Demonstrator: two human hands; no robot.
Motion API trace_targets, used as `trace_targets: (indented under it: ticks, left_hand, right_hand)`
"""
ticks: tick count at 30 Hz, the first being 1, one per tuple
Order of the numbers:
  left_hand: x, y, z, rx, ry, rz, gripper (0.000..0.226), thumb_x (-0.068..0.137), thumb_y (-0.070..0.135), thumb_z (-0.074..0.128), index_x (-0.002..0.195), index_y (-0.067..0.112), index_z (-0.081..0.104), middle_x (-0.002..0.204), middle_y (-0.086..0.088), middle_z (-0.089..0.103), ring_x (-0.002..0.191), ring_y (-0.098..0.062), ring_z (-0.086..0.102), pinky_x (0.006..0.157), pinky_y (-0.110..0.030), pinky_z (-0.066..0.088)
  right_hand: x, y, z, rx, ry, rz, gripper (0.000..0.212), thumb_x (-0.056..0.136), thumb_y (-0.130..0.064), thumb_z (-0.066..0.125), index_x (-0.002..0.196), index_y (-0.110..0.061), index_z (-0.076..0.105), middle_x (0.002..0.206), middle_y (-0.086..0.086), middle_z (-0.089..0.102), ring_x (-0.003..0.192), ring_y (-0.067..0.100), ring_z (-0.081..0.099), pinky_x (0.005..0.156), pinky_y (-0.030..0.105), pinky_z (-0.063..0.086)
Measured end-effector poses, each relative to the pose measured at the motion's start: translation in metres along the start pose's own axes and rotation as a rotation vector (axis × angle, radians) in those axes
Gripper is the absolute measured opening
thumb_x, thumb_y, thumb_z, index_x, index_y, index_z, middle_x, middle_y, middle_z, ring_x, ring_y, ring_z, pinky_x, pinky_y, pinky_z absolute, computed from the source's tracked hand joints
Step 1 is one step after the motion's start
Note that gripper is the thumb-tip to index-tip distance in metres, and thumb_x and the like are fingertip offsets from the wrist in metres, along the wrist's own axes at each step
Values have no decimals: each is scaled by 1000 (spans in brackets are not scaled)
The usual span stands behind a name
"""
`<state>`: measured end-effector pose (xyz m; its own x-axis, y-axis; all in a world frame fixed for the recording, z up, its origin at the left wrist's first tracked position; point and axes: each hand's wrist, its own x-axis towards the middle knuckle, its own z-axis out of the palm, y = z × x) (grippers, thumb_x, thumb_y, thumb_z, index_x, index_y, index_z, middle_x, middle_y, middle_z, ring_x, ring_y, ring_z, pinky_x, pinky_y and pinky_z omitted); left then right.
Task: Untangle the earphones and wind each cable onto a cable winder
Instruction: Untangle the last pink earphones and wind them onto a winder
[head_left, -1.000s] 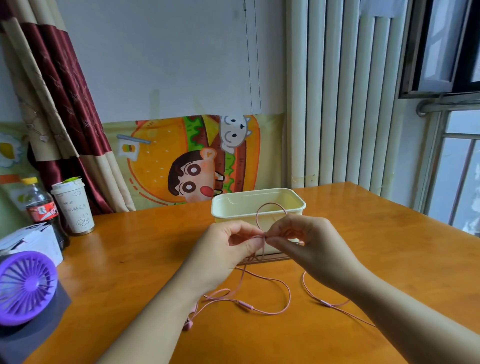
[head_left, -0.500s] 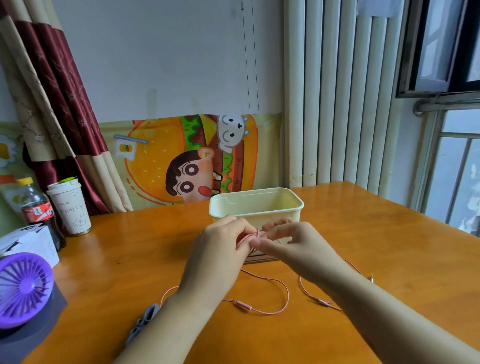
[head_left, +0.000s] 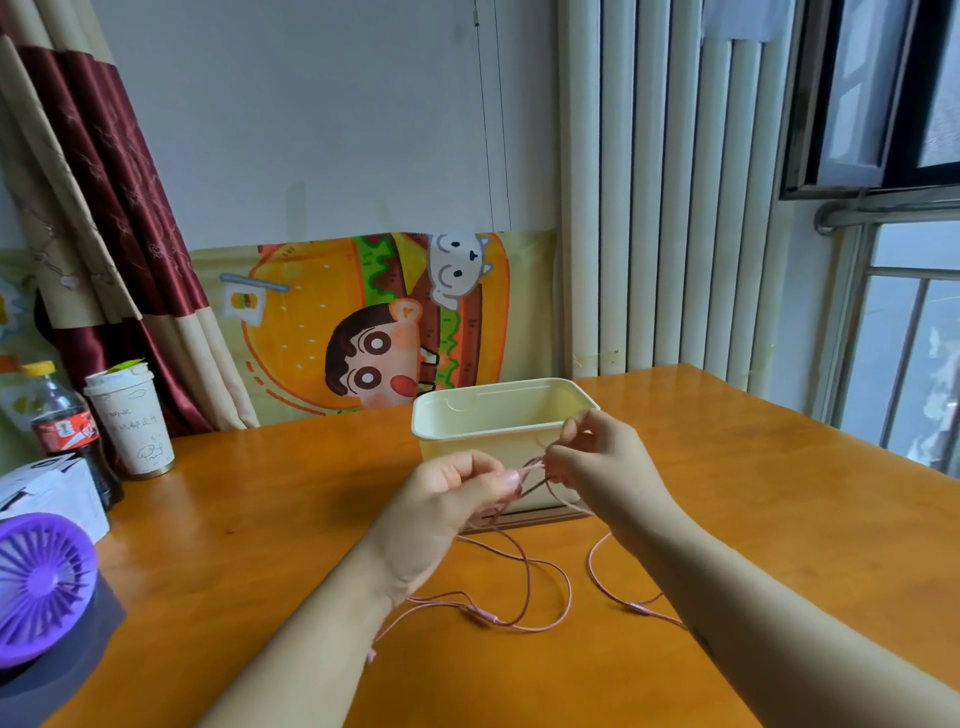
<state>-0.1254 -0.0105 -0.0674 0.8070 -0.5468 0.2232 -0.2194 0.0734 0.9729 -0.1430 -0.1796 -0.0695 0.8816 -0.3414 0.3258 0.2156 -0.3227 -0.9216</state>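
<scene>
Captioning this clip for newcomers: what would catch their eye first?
The left hand and right hand meet mid-frame, pinching a tangled pink earphone cable whose loops trail onto the orange table. Behind them stands an open cream box, with a bright burger cartoon poster on the wall beyond.

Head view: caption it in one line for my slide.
Left hand and right hand pinch a tangled pink earphone cable over the wooden table, before a cream tub.
</scene>
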Motion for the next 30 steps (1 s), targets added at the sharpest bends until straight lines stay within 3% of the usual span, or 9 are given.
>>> trace_targets:
  ticks: [3,5,8,11,15,19,21,27,30]
  left_hand:
    - [2,1,0,496,84,-10,17,94,28,61,81,25,72,65,18,63,66,4,56,65,-8,43]
    - [3,0,1,397,217,63,23,97,27,53,83,24,71,67,17,65,72,2,59,71,-8,45]
    - [5,4,-2,-70,379,157,26,100,16,45,84,12,66,52,10,50,66,-9,54,82,-24,47]
    - [2,10,-1,-213,278,143,25,100,10,42,98,10,67,50,7,33,47,-6,36,68,-25,50]
    - [2,14,-6,-109,90,-9,27,101,15,42,120,18,61,57,2,41,40,-4,29,53,-21,43]
    - [1,17,-10,-352,123,173,24,89,8,49,80,17,70,62,-1,51,46,-8,39,57,-23,48]
    - [0,21,-11,-487,118,253,25,79,3,53,64,18,66,67,-2,56,51,-10,45,59,-23,51]
    - [-4,29,-11,-438,127,337,33,77,3,42,60,19,66,70,-3,57,41,-4,31,41,-15,33]
    - [-4,29,-8,-424,157,369,34,80,7,42,64,21,69,71,-6,47,44,-5,32,43,-16,35]
  right_hand:
    - [1,-2,2,-257,-13,-170,21,83,-1,60,69,-16,58,73,-2,63,76,16,63,63,18,52]
    - [1,1,1,-329,-19,-189,24,87,-3,59,70,-21,61,77,-6,64,79,13,64,67,16,51]
    - [5,6,-6,-384,-33,-152,20,88,-3,58,85,-18,70,86,-5,65,76,8,64,57,7,47]
    - [6,8,-10,-454,-131,-116,22,86,-5,63,104,-14,72,97,-4,64,81,9,64,60,10,49]
    - [8,8,-11,-601,-194,-108,24,81,-9,70,104,-16,71,100,-4,64,86,8,60,64,11,48]
    - [12,13,-20,-794,-211,-125,25,82,-13,71,106,-16,70,100,-3,66,84,9,61,65,12,49]
    - [14,18,-25,-836,-218,-102,18,81,-17,73,98,-18,69,83,-7,63,73,5,60,59,11,48]
    - [17,35,-29,-887,-245,-13,39,76,-42,75,101,-13,69,78,-9,61,66,5,60,56,17,50]
    - [14,34,-20,-1009,-271,-44,51,79,-43,73,122,-18,61,105,-3,64,87,13,63,70,25,57]
